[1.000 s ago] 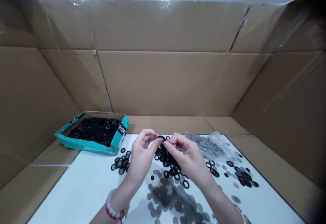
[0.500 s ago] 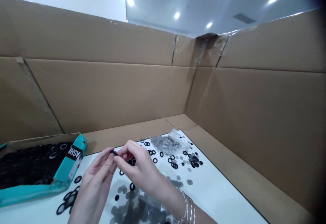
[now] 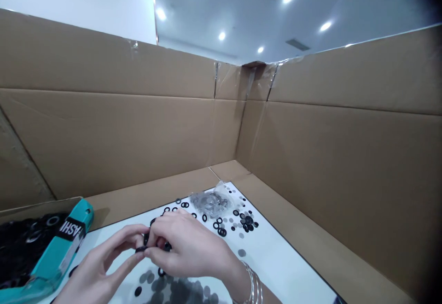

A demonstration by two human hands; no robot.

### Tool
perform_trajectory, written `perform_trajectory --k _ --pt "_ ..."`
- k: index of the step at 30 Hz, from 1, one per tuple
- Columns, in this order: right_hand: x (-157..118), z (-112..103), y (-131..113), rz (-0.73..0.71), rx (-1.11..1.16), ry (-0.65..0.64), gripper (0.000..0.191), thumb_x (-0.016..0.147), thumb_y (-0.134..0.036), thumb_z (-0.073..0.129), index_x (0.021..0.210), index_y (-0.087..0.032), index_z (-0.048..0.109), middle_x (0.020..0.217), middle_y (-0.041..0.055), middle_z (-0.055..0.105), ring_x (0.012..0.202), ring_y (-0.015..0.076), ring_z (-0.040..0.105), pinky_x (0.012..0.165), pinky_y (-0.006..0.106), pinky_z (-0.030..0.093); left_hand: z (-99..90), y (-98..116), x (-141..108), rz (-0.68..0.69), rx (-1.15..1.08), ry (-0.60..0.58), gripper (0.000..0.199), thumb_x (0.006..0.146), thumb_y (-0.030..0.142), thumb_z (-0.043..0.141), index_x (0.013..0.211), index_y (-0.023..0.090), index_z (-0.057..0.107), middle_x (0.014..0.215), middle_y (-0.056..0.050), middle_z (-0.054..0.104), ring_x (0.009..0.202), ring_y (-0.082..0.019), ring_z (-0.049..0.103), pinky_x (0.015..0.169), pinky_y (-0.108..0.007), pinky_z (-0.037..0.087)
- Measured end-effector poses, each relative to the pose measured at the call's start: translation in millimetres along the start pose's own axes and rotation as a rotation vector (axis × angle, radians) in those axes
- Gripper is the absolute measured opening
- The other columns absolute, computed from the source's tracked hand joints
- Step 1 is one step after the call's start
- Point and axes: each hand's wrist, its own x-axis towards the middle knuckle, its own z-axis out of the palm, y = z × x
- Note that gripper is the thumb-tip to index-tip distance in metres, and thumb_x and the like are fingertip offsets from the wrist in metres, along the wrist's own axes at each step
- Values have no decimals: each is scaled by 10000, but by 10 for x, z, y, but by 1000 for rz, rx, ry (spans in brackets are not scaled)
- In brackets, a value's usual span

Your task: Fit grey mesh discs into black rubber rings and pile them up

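Note:
Above the white board [image 3: 272, 267], my left hand [image 3: 107, 260] pinches a small black ring [image 3: 141, 249] between thumb and fingers. My right hand [image 3: 188, 244], with bracelets at the wrist, meets it there, its fingertips closed on the same black piece. Part of the ring is hidden by the fingers. Beneath and beyond the hands lie loose black rings [image 3: 222, 232] and thin grey translucent discs [image 3: 186, 291]. A clear plastic bag [image 3: 212, 202] of grey discs rests near the board's far corner, with a cluster of black discs [image 3: 247, 221] to its right.
At the left stands a teal-edged box [image 3: 57, 253] filled with black rings. A tall cardboard wall [image 3: 138, 133] runs along the back and another cardboard wall [image 3: 338, 166] along the right, meeting in a corner behind the board.
The view has swung to the right, so the box and board sit farther left. My left thumb and fingers have spread wider around the black piece; both hands still meet at it.

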Motion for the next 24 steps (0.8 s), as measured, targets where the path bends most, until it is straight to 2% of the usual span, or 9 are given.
perform_trajectory --k 5,8,10,15,18,24 --pt "-1 77 6 -42 -5 109 171 798 -181 597 690 -205 467 651 -61 538 694 105 528 784 240 357 -61 -134 34 -133 -165 72 385 563 431 816 884 238 725 920 -50 746 895 -288 691 742 -263 597" --pt "11 149 23 -59 0 201 172 773 -165 616 716 -211 460 651 -79 500 673 86 505 815 226 348 -86 -170 55 -148 -215 118 408 515 423 841 855 228 730 874 -50 754 873 -286 698 725 -250 599" --pt "26 188 31 -63 19 219 171 779 -173 625 732 -214 465 666 -83 508 674 80 504 831 220 346 -88 -168 56 -170 -247 148 417 504 417 849 853 224 727 872 -50 754 880 -284 698 725 -246 599" --pt "76 216 47 -29 40 199 107 867 -247 598 810 -214 514 766 -51 581 727 98 530 819 215 378 -52 -140 36 -239 -367 255 505 534 422 840 970 220 685 997 -59 736 1021 -296 659 777 -258 587" --pt "93 204 71 -56 37 167 63 903 -245 564 855 -214 538 822 -34 616 782 104 562 825 216 383 -54 -140 34 -208 -365 213 540 574 406 825 1056 233 653 1037 -61 721 1038 -291 651 779 -259 585" --pt "105 198 123 -76 1 56 121 898 -265 583 795 -216 541 755 -43 615 754 120 574 810 242 373 -94 -148 20 -70 -178 148 458 615 389 802 1035 252 681 907 -34 721 919 -244 678 770 -220 571"
